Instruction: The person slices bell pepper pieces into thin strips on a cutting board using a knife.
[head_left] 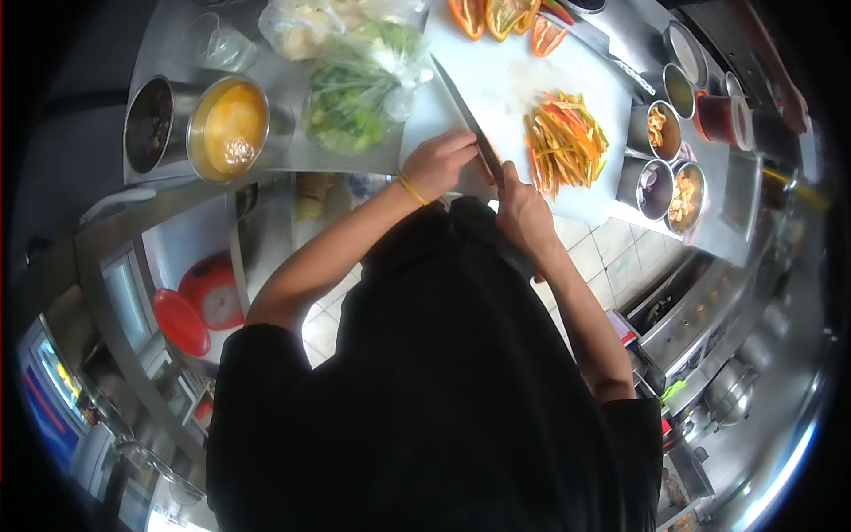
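Note:
My right hand point(526, 213) is wrapped around the handle of a long kitchen knife point(459, 100), whose blade points up and to the left over the white cutting board point(496, 75). My left hand point(440, 163), a yellow band at its wrist, is closed with its fingertips against the knife near the handle. Something small and orange-brown shows beside the blade there; I cannot make out what it is. To the right of the knife lies a pile of sliced pepper strips point(566, 146). Halved bell peppers point(505, 16) rest at the board's far edge.
Left of the board sit a plastic bag of green vegetables point(350, 111), a pot of yellow liquid point(235, 129) and a dark-filled metal container point(152, 124). Another knife point(620, 66) lies at the upper right. Metal containers of cut food point(684, 197) stand at the right.

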### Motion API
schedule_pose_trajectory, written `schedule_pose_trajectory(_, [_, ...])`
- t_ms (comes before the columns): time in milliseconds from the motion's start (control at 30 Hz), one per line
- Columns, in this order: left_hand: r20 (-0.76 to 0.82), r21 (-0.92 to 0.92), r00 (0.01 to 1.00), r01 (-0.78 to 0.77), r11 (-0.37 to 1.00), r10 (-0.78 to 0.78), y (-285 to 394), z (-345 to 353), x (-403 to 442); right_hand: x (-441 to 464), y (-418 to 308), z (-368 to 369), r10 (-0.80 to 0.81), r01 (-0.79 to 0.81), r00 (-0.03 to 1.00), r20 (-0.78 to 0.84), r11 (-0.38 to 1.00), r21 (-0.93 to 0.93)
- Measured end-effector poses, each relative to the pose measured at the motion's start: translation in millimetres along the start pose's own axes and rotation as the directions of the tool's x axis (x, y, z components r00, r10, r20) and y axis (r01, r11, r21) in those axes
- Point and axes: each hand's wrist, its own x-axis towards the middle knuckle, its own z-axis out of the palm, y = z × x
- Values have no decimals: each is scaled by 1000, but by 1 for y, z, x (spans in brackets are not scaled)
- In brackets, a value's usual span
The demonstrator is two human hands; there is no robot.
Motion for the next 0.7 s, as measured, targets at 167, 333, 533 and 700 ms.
schedule_pose_trajectory(167, [-31,-12,999,23,1000,-24,2,-4,1,-34,-14,-22,106,-98,988,117,993,-66])
schedule_pose_trajectory(333, [30,-5,1000,3,1000,-2,-4,-2,1,-12,-6,17,64,-64,998,-28,998,-6])
schedule_pose_trajectory(533, [-21,-12,1000,-9,1000,9,1,-4,5,3,-3,-10,60,-62,997,42,996,56])
schedule_pose_trajectory(700, [-18,-4,999,27,1000,-27,-2,-2,1,-19,-15,4,138,-141,989,62,988,61])
